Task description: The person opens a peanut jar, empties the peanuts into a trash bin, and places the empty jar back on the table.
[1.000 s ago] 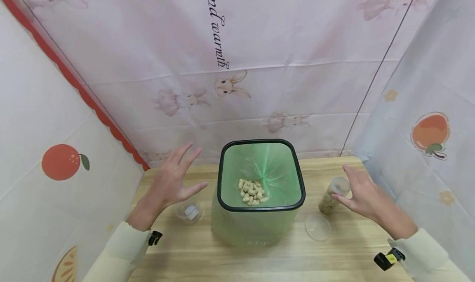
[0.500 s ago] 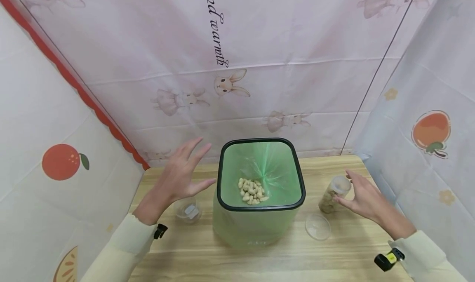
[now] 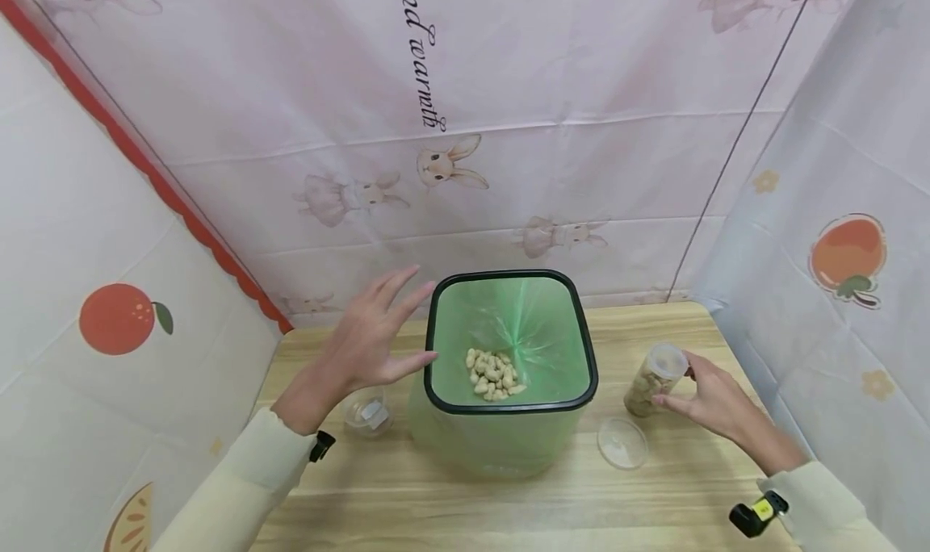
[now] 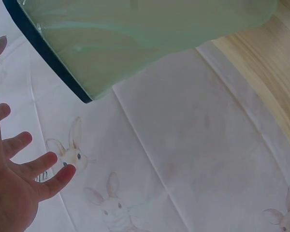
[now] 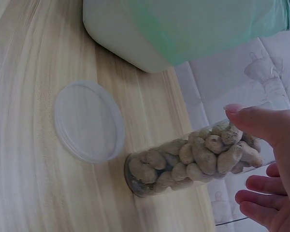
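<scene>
My right hand (image 3: 715,403) is at the upper part of a clear plastic jar (image 3: 647,386) standing on the table, its thumb on one side and curled fingers on the other. In the right wrist view unshelled peanuts (image 5: 203,154) fill much of the jar. A round clear lid (image 3: 622,443) lies flat in front of it. At the centre stands a green-lined bin (image 3: 494,447) with a black rim; pale peanuts (image 3: 494,376) lie inside. My left hand (image 3: 366,338), fingers spread and holding nothing, hovers left of the rim, its thumb near the bin's edge.
A low clear container (image 3: 368,412) with a white label sits on the wooden table (image 3: 508,516), partly behind my left wrist. Printed cloth (image 3: 639,173) walls in the back and both sides.
My left hand has drifted right, towards the bin's rim. The right hand has lowered, and its fingers have come in round the jar. The jar and lid have stayed put.
</scene>
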`<state>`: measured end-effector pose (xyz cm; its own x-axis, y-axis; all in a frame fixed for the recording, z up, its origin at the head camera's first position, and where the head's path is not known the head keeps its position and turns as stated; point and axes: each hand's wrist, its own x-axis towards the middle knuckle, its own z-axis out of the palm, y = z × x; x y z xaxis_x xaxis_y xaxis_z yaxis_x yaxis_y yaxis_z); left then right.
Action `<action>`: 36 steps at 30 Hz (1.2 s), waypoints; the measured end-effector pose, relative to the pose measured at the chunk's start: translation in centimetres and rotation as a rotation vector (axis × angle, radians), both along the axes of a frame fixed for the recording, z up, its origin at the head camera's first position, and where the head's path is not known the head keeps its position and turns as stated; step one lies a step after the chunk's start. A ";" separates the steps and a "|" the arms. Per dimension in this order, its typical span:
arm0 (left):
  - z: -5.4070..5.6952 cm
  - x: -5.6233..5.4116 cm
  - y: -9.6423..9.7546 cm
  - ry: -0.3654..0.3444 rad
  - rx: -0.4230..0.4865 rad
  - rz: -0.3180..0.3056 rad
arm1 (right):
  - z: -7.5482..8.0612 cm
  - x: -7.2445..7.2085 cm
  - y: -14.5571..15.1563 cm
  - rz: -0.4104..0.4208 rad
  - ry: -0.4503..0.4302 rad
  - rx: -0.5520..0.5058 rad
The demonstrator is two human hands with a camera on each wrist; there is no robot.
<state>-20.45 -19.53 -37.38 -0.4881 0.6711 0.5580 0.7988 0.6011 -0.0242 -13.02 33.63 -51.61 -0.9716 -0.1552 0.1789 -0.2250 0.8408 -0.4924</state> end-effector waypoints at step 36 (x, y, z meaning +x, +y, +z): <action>1.9 0.2 7.1 0.060 -0.240 -0.110 | -3.3 -0.6 -1.0 -0.087 -0.203 -0.192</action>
